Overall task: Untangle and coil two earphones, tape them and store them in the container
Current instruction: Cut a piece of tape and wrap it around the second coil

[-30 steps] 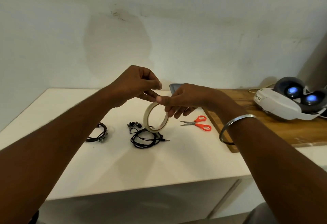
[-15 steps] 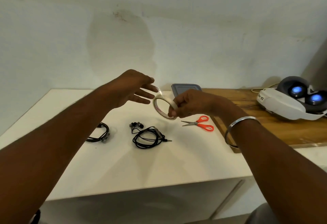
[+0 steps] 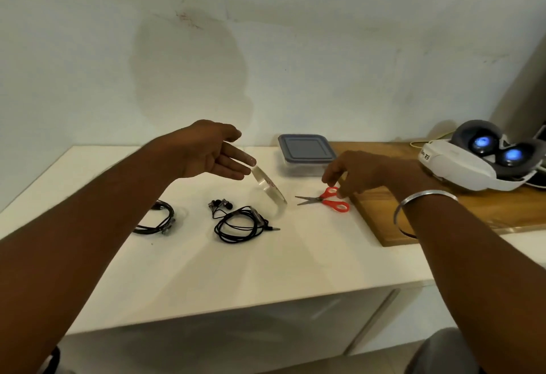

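Your right hand [image 3: 359, 171] has left the tape roll [image 3: 269, 191] and dropped to the scissors [image 3: 325, 199]. On the table [image 3: 295, 261] the first earphone coil [image 3: 159, 220] lies leftmost, with the second earphone coil [image 3: 240, 220] beside it. Your left hand [image 3: 206, 152] hovers above them, fingers straight, the blurred roll hanging from their tips. Your right fingers curl onto the upper red loop, near the lidded container [image 3: 305, 153].

The table [image 3: 295, 270] top is seen to be smooth, white and a little shiny. The board [image 3: 472, 214] is made of wood. The scissors [image 3: 325, 200] are made of grey metal with red plastic handles. The bangle [image 3: 422, 199] is shiny metal. The container [image 3: 305, 154] is made of clear plastic.
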